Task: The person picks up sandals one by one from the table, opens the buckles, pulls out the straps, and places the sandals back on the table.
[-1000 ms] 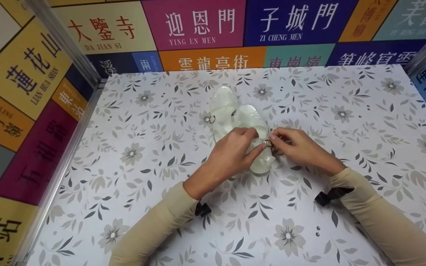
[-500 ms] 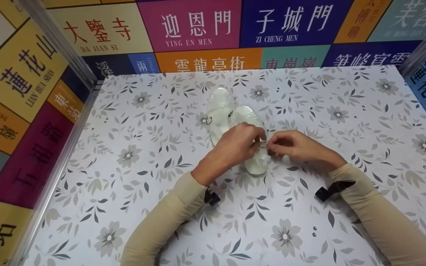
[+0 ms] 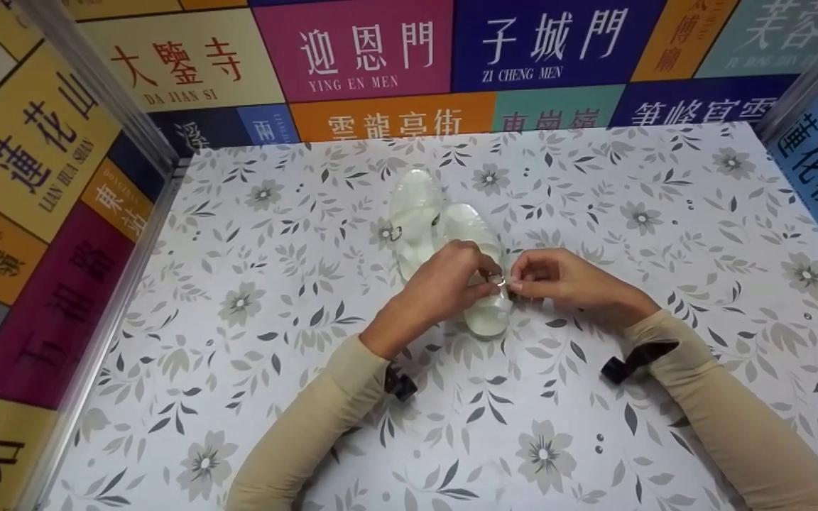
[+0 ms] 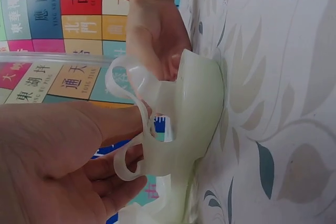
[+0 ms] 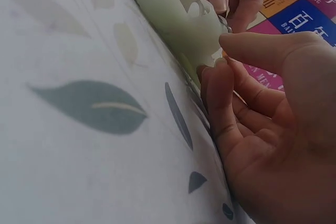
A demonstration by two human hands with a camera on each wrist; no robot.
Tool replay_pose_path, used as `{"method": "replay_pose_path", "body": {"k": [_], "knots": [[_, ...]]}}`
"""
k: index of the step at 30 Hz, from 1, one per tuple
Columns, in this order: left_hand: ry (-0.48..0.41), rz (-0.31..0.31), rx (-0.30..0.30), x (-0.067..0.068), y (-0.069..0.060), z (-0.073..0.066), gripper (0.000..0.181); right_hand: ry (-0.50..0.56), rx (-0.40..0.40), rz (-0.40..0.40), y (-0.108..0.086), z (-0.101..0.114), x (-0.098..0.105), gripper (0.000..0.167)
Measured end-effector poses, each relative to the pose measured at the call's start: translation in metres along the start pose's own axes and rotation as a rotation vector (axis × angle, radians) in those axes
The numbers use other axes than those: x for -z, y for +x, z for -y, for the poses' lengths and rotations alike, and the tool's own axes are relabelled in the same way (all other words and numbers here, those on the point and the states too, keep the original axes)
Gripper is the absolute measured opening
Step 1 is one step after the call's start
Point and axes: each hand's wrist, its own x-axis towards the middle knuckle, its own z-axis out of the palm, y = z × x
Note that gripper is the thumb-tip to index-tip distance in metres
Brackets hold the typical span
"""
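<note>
A pale green, translucent sandal (image 3: 487,323) stands on the table, its toe away from me and its heel toward me. At its right side is a small metal buckle (image 5: 226,23), partly covered by fingers. My left hand (image 3: 444,280) reaches over the sandal and pinches the ankle strap (image 4: 123,80) near the buckle. From the right, my right hand (image 3: 569,280) pinches the strap's end by the buckle between thumb and forefinger. Whether the strap passes through the buckle cannot be made out. The matching sandal (image 3: 415,190) lies just left and farther back, its rear part hidden behind my left hand.
A white tablecloth (image 3: 281,426) with grey flowers and leaves covers the table. Panels of coloured signs (image 3: 373,50) stand along the back and both sides. A small black camera (image 3: 402,385) is on the left wrist, another camera (image 3: 616,370) on the right.
The right hand's fingers have drawn together beside the buckle, and the left hand has shifted slightly around the strap. The whole scene has drifted a little leftward in the head view.
</note>
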Motion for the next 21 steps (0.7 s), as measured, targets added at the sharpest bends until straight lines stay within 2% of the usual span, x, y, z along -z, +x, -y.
{"method": "replay_pose_path", "body": {"k": [8, 11, 16, 21], "knots": [[-0.03, -0.063, 0.03, -0.007, 0.001, -0.001, 0.016, 0.118, -0.05, 0.014, -0.002, 0.001, 0.002, 0.029], [-0.052, -0.076, 0.049, -0.009, 0.001, -0.002, 0.015, 0.131, -0.034, 0.016, -0.002, 0.0, 0.003, 0.029], [-0.051, -0.069, 0.056, -0.011, 0.0, -0.002, 0.017, 0.144, 0.013, 0.032, 0.0, -0.002, 0.003, 0.025], [-0.086, -0.051, 0.025, -0.009, 0.0, 0.003, 0.02, 0.104, 0.039, 0.024, 0.001, -0.005, 0.003, 0.019]]}}
